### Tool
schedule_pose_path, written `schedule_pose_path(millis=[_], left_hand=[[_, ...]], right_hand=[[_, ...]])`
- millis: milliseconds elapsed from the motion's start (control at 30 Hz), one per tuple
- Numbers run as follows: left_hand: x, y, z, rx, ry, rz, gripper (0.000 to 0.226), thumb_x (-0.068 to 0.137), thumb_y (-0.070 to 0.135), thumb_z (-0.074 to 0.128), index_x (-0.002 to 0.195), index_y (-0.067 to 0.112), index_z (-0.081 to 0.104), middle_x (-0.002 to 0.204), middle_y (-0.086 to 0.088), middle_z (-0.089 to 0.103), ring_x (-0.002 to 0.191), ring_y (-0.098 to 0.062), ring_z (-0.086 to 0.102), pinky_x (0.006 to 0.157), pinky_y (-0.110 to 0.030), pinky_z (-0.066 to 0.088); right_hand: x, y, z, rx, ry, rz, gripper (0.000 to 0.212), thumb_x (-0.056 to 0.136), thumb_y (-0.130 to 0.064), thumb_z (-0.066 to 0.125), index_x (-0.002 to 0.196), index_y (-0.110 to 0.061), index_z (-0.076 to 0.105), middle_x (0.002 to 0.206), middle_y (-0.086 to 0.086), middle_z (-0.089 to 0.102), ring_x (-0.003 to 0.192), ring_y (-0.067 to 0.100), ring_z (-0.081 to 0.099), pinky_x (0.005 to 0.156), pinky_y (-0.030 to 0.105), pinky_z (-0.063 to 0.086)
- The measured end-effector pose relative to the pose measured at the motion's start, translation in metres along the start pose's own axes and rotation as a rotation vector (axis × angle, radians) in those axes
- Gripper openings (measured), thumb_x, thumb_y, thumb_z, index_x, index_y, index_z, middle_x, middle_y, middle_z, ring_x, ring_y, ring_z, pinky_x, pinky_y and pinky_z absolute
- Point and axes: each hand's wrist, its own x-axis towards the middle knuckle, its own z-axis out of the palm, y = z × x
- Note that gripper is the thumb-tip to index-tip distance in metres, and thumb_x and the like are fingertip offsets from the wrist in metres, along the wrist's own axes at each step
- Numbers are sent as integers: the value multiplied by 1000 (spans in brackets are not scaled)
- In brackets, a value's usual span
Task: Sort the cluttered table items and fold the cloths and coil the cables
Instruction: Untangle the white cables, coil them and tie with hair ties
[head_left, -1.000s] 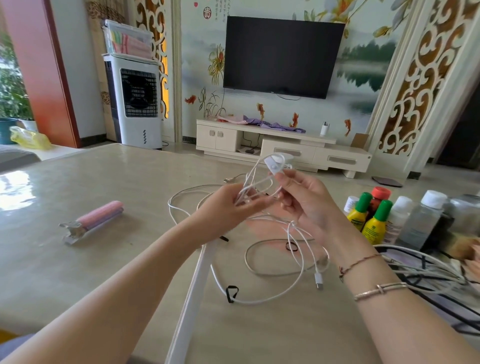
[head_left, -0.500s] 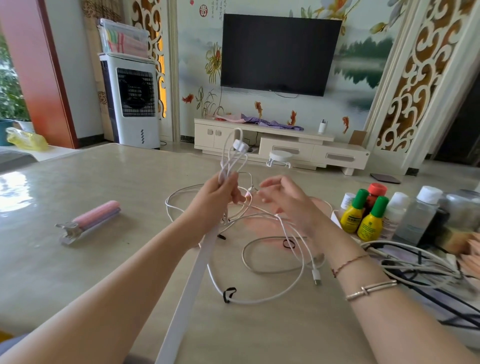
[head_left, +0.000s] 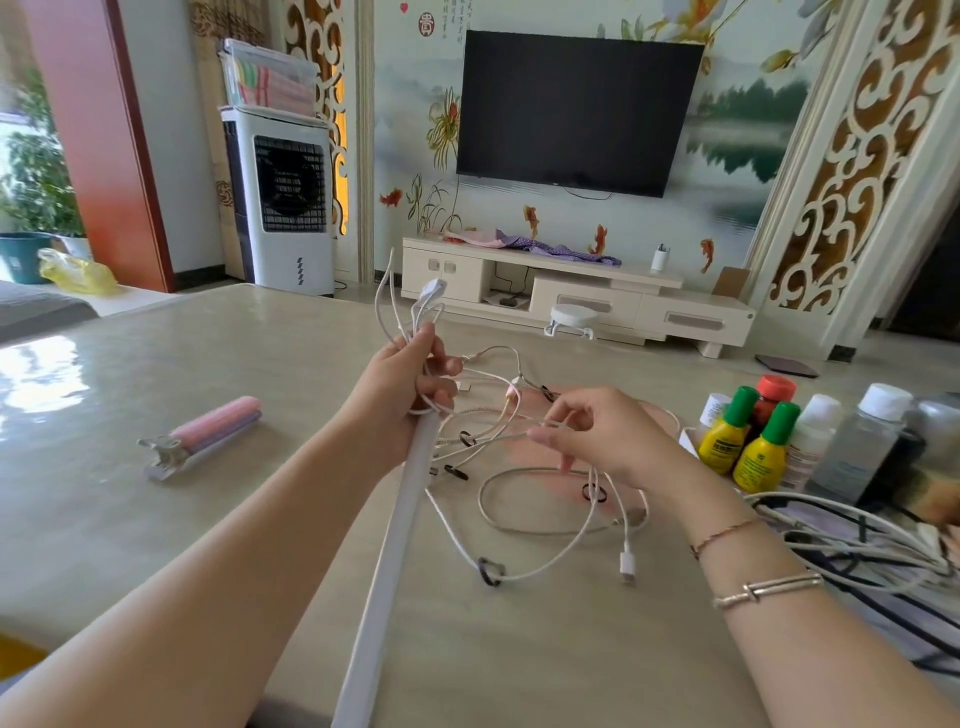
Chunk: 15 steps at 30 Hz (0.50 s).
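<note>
Beige bench (head_left: 156, 545) carries tangled cables (head_left: 540, 499) at centre. Left hand (head_left: 405, 384) clenches a gathered bundle; right hand (head_left: 597, 434), at 3 o'clock from it, pinches one strand. Step: coiling. Next move likely requires drawing slack across into another loop.

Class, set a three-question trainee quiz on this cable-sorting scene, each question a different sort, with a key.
1. True or false: the left hand grips a bunch of white cables.
2. The right hand pinches: A a bottle, B a cable strand, C the clip.
3. Fill in: the pink clip lies on the ____, left of the hands.

Key: 1 true; 2 B; 3 table.
</note>
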Motion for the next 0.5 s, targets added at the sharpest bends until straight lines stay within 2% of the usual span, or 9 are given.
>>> schedule_pose_path(millis=[67, 100, 133, 167, 233, 333, 400, 500], left_hand=[[3, 2, -3, 30, 47, 22, 32, 101, 28, 44, 73, 12, 45, 57, -5, 50, 31, -1, 31, 32, -13, 35], [4, 2, -3, 65, 76, 42, 32, 101, 28, 43, 73, 12, 45, 57, -5, 50, 31, -2, 31, 32, -13, 34], [4, 2, -3, 118, 104, 62, 32, 101, 28, 43, 73, 13, 44, 55, -5, 51, 30, -3, 32, 32, -14, 34], [5, 1, -3, 177, 130, 77, 32, 102, 27, 42, 73, 13, 44, 54, -5, 51, 30, -4, 32, 32, -14, 33], [6, 0, -3, 287, 152, 86, 32, 102, 27, 42, 73, 14, 43, 53, -4, 51, 31, -5, 33, 32, -13, 31], [5, -1, -3, 407, 139, 66, 32, 102, 27, 42, 73, 14, 43, 52, -3, 53, 32, -5, 32, 32, -12, 28], [3, -2, -2, 471, 108, 35, 31, 102, 27, 43, 74, 13, 44, 53, -4, 53, 32, -6, 32, 32, -12, 27], [0, -7, 0, 602, 14, -20, 30, 101, 28, 45, 75, 13, 46, 56, -4, 57, 34, -7, 34, 32, -13, 27]], right_hand=[[0, 6, -7, -253, 175, 64, 27, 82, -44, 71, 72, -20, 63, 57, -3, 67, 53, 8, 63, 60, 27, 52], [-1, 8, -9, -309, 229, 84, 28, 82, -44, 71, 71, -20, 63, 56, -3, 67, 53, 8, 64, 61, 28, 54], [-1, 9, -12, -258, 226, 110, 28, 82, -40, 72, 72, -16, 63, 56, -2, 68, 53, 10, 66, 61, 30, 55], [-1, 9, -14, -92, 171, 125, 27, 83, -33, 73, 74, -10, 62, 56, 0, 68, 52, 12, 66, 60, 30, 55], [-4, 2, -23, 340, -48, 137, 21, 81, -19, 74, 75, -4, 61, 51, 4, 62, 44, 14, 59, 55, 27, 54], [-10, -5, -38, 726, -403, 28, 18, 76, -23, 72, 78, -7, 64, 48, -2, 38, 42, 10, 36, 53, 20, 47], [-12, -5, -42, 804, -475, -19, 21, 79, -26, 67, 86, -6, 70, 52, -4, 30, 48, 9, 30, 51, 20, 41], [-11, -5, -37, 649, -425, -9, 28, 88, -26, 58, 99, -4, 71, 61, -2, 25, 55, 11, 23, 50, 19, 30]])
